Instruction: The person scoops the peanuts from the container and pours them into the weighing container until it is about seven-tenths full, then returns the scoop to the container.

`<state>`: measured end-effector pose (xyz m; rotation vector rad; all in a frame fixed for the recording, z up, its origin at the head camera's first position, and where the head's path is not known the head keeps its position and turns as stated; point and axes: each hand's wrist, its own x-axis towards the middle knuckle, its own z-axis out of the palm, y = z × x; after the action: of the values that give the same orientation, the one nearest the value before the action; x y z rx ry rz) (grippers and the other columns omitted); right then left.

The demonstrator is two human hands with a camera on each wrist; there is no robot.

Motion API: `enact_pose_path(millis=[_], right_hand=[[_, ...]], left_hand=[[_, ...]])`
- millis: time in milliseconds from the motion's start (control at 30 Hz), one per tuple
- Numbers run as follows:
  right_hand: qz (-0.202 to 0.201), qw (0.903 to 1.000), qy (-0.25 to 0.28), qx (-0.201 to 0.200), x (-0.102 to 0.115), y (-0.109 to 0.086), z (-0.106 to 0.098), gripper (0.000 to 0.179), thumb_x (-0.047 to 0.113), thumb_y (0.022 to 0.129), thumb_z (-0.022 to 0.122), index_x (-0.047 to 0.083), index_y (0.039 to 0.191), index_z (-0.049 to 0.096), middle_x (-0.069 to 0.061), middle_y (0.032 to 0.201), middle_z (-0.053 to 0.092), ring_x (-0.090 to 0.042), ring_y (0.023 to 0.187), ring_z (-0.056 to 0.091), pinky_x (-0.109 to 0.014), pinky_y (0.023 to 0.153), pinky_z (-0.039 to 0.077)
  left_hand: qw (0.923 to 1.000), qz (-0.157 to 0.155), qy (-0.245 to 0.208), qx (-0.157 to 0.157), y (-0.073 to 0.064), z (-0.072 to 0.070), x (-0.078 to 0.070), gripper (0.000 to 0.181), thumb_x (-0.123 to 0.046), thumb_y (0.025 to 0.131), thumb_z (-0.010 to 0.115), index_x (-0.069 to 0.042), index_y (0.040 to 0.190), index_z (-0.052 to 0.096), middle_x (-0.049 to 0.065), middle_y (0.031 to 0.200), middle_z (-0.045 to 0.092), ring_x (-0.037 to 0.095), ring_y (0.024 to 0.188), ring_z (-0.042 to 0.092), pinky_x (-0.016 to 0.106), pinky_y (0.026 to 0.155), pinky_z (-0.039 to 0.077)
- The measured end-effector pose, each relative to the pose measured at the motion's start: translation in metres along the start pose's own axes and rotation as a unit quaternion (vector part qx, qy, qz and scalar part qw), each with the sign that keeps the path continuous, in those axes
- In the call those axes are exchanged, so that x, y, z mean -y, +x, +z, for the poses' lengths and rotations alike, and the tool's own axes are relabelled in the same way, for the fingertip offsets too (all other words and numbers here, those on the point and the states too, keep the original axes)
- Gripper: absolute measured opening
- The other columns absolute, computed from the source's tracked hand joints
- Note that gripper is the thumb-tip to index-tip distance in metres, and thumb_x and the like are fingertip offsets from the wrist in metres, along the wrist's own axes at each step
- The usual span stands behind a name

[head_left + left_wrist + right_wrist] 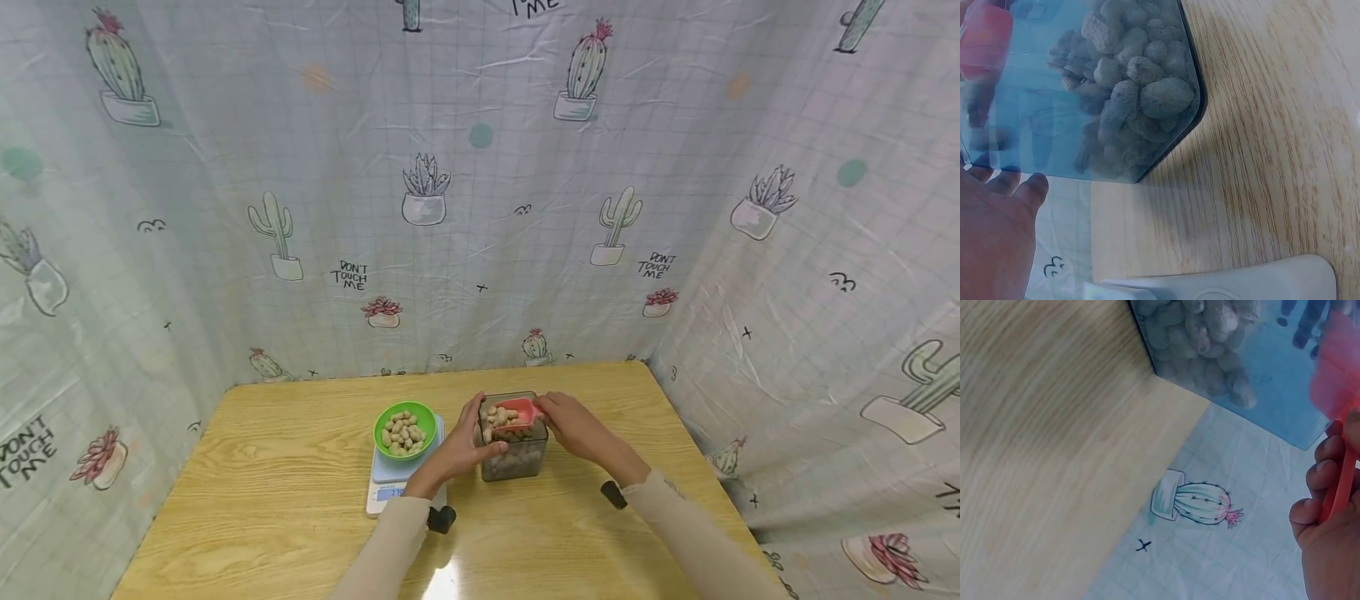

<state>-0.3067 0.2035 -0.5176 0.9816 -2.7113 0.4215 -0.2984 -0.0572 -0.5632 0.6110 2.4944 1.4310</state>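
Wood-grain tbl (285, 467) w/ bright glare (441, 582), cactus-print curtain (480, 250) behind & along both sides.

A pale curtain (480, 242), printed with potted cacti (619, 218), red succulents (383, 312), round dots (481, 136) and black lettering (351, 276) reading "DON'T TOUCH ME", hangs behind and beside the yellowish wood-grained surface (277, 475), whose near part shows a bright patch of glare (441, 581).

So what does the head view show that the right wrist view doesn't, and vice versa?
Only the head view: the green bowl of peanuts on the scale. Only the right wrist view: the scoop handle inside the grip of the right hand. Both: that hand, the red scoop, the container of peanuts, the table and the curtain.
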Motion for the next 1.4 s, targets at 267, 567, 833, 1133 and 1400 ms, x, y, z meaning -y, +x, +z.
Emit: enact_pose_path(millis=[267, 567, 833, 1133, 1400], right_hand=[[0.012, 0.9993, 0.012, -0.034, -0.001, -0.005, 0.006, 0.023, 0.014, 0.101, 0.054, 0.005, 0.120, 0.060, -0.006, 0.103, 0.065, -0.023, 0.097, 0.062, -0.042, 0.085, 0.052], [-0.017, 0.9906, -0.097, -0.096, 0.001, -0.003, -0.004, 0.014, 0.013, 0.098, 0.060, 0.009, 0.111, 0.061, -0.001, 0.090, 0.060, -0.018, 0.081, 0.054, -0.032, 0.068, 0.038], [-0.033, 0.9872, -0.104, -0.116, 0.005, 0.001, -0.018, 0.014, 0.012, 0.095, 0.062, 0.008, 0.108, 0.061, -0.001, 0.085, 0.057, -0.016, 0.073, 0.047, -0.029, 0.065, 0.035], [-0.042, 0.9863, -0.076, -0.140, 0.008, 0.013, -0.031, 0.017, 0.010, 0.096, 0.061, 0.005, 0.112, 0.061, -0.007, 0.094, 0.064, -0.024, 0.085, 0.060, -0.041, 0.074, 0.050], [-0.059, 0.9859, -0.066, -0.142, 0.019, 0.030, -0.037, 0.018, 0.012, 0.097, 0.059, 0.004, 0.113, 0.062, -0.009, 0.099, 0.067, -0.026, 0.092, 0.065, -0.042, 0.082, 0.053]], left_hand=[[0.9999, -0.005, 0.009, 0.000, -0.001, 0.000, -0.002, 0.102, -0.060, 0.085, 0.067, -0.038, 0.158, 0.000, 0.005, 0.167, -0.001, 0.042, 0.150, 0.018, 0.065, 0.110, 0.031], [0.9998, -0.011, 0.019, -0.004, -0.001, -0.002, -0.003, 0.103, -0.062, 0.083, 0.068, -0.038, 0.158, 0.001, 0.005, 0.167, 0.001, 0.042, 0.149, 0.022, 0.064, 0.109, 0.033], [0.9999, 0.002, 0.014, -0.004, -0.003, -0.007, -0.004, 0.110, -0.069, 0.080, 0.067, -0.037, 0.158, -0.005, 0.007, 0.167, -0.002, 0.041, 0.151, 0.016, 0.065, 0.111, 0.030], [0.9992, 0.010, 0.017, -0.036, -0.015, -0.030, -0.020, 0.106, -0.060, 0.084, 0.068, -0.032, 0.159, -0.002, 0.009, 0.167, -0.001, 0.043, 0.150, 0.017, 0.066, 0.109, 0.031], [0.9973, 0.024, -0.006, -0.069, -0.031, -0.058, -0.019, 0.099, -0.049, 0.087, 0.070, -0.035, 0.158, 0.002, 0.006, 0.167, -0.001, 0.041, 0.152, 0.010, 0.070, 0.109, 0.026]])
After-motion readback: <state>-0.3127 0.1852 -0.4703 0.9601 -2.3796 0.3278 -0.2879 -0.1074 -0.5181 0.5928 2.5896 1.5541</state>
